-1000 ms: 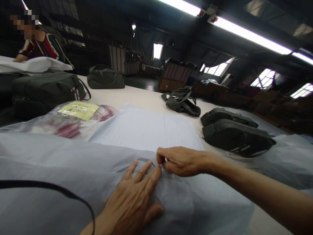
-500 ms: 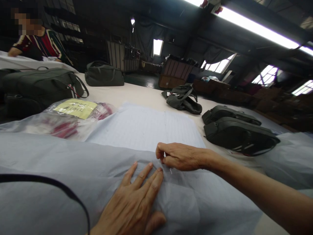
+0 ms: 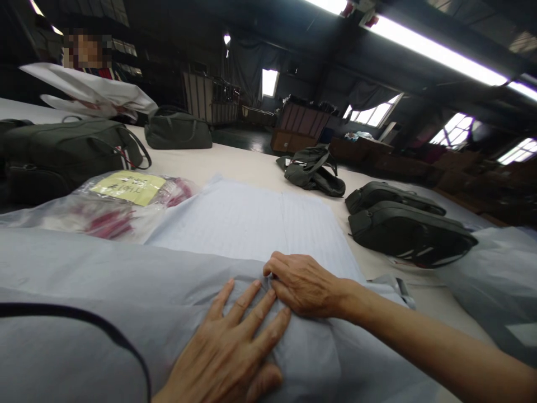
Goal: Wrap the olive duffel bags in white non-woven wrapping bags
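Grey fabric [image 3: 138, 274] lies across the near part of the table, wrinkled around both hands. My left hand [image 3: 235, 341] rests flat on it with the fingers spread. Just to its right, my right hand [image 3: 304, 284] is closed, thumb and fingertips pinched at the fabric; what they hold is too small to make out. Beyond the hands lie thin white sheets [image 3: 251, 218]. A black cord [image 3: 84, 313] curves across the lower left.
A clear plastic bag [image 3: 104, 215] with red items and a yellow label sits left. Dark bags [image 3: 75, 151] stand at the left, and others [image 3: 411, 232] at the right. A person across the table handles white material [image 3: 96, 92].
My right hand has moved slightly down and left, its fingers drawn tighter. My left fingers have spread wider. The fabric's right side has shifted, uncovering a grey item. The person has raised white material.
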{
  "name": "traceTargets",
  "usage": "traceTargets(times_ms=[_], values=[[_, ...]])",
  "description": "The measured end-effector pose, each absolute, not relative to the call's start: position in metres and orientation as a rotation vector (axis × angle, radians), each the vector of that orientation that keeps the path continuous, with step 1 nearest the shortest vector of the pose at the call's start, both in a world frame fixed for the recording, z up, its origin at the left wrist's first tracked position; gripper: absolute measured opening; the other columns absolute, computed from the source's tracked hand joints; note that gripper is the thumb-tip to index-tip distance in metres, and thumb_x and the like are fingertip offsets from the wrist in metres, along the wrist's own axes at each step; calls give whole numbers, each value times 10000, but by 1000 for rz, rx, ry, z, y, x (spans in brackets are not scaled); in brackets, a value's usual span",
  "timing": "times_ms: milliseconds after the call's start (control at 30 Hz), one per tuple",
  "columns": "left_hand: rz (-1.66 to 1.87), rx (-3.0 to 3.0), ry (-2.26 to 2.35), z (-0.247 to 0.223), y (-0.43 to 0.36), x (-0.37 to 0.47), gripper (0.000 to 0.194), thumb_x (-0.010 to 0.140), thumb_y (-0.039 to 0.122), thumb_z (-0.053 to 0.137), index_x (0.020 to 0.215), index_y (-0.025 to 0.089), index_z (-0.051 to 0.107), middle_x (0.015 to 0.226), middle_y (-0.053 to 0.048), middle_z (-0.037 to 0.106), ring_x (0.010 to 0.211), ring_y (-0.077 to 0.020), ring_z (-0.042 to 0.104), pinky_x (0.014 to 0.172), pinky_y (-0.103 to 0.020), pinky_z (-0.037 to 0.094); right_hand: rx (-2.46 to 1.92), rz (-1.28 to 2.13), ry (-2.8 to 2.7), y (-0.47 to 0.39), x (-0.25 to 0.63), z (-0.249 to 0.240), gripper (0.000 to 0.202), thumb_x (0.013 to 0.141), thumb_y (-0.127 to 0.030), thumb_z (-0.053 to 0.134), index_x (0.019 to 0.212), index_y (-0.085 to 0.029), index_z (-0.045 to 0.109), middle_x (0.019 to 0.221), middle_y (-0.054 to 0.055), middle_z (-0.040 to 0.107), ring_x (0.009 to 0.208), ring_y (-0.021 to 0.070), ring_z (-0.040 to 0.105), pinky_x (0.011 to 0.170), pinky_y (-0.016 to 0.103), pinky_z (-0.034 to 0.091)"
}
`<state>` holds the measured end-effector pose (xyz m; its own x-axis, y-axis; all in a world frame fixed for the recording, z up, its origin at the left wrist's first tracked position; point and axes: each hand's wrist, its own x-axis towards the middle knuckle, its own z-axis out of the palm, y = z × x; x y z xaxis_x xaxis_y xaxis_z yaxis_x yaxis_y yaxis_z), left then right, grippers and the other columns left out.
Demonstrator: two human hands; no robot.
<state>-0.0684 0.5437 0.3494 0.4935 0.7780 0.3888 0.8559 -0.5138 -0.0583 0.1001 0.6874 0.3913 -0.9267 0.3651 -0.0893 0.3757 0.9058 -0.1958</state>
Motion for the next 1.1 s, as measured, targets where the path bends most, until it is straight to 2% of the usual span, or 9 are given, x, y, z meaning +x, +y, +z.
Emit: traceTargets(times_ms=[133, 200, 300, 433, 633, 800, 900, 967, 1100], values=[[-465, -2535, -1408, 347, 543, -70, 630, 890, 472, 609, 1454, 299, 385, 1478, -27, 476, 1340, -304, 424, 1134, -514, 258, 620, -299, 3029, 690, 103, 385, 218, 926, -247, 459, 1098, -198, 584, 1048, 52, 618, 865, 177, 589, 798, 312, 453], [-472, -2551, -1425, 347, 543, -69, 628, 890, 460, 615, 1453, 311, 381, 1477, -24, 476, 1344, -303, 417, 1139, -522, 249, 705, -420, 3026, 699, 108, 386, 295, 944, -345, 482, 1182, -201, 579, 1191, 83, 606, 1044, 218, 580, 935, 374, 445], [-491, -2573, -1456, 349, 542, -68, 639, 881, 445, 638, 1452, 325, 377, 1478, -20, 474, 1344, -304, 416, 1135, -524, 266, 964, -848, 2944, 717, 116, 389, 579, 968, -568, 372, 1410, -200, 433, 1509, 130, 396, 1385, 276, 359, 1156, 487, 268], [-475, -2610, -1490, 349, 542, -67, 682, 861, 430, 672, 1460, 340, 357, 1497, -12, 451, 1348, -316, 412, 1119, -548, 299, 1109, -1347, 2801, 725, 110, 387, 737, 960, -660, 174, 1529, -193, 217, 1624, 98, 178, 1490, 214, 160, 1228, 454, 122], [-510, -2691, -1611, 352, 541, -67, 637, 898, 470, 620, 1458, 358, 337, 1513, -14, 427, 1373, -340, 381, 1092, -650, 313, 1010, -1260, 2693, 715, 95, 388, 855, 916, -731, 208, 1520, -125, 246, 1604, 139, 220, 1485, 239, 183, 1232, 483, 84], [-671, -2690, -1699, 366, 536, -59, 607, 940, 614, 447, 1451, 304, 346, 1500, -56, 439, 1379, -307, 380, 1123, -630, 292, 1260, -1241, 2884, 679, 109, 423, 732, 935, -683, 240, 1523, -248, 267, 1606, 26, 229, 1490, 243, 162, 1232, 510, 86], [-730, -2633, -1730, 372, 537, -62, 597, 979, 550, 411, 1450, 191, 336, 1525, -105, 394, 1404, -252, 348, 1138, -524, 334, 1177, -1025, 2896, 649, 110, 406, 718, 931, -664, 289, 1525, -264, 258, 1596, 5, 235, 1486, 264, 169, 1232, 527, 71], [-698, -2589, -1747, 374, 538, -72, 508, 1000, 458, 422, 1398, 144, 404, 1475, -120, 460, 1384, -244, 379, 1126, -480, 358, 1158, -879, 2867, 638, 106, 383, 756, 928, -670, 260, 1526, -207, 260, 1591, 32, 245, 1479, 266, 195, 1235, 516, 83], [-573, -2402, -1903, 376, 528, -121, 404, 985, 419, 478, 1294, 162, 520, 1347, -124, 583, 1275, -278, 506, 1107, -531, 342, 1200, -618, 2857, 638, 98, 355, 763, 935, -653, 239, 1506, -152, 310, 1574, 70, 294, 1467, 259, 240, 1238, 493, 124]])
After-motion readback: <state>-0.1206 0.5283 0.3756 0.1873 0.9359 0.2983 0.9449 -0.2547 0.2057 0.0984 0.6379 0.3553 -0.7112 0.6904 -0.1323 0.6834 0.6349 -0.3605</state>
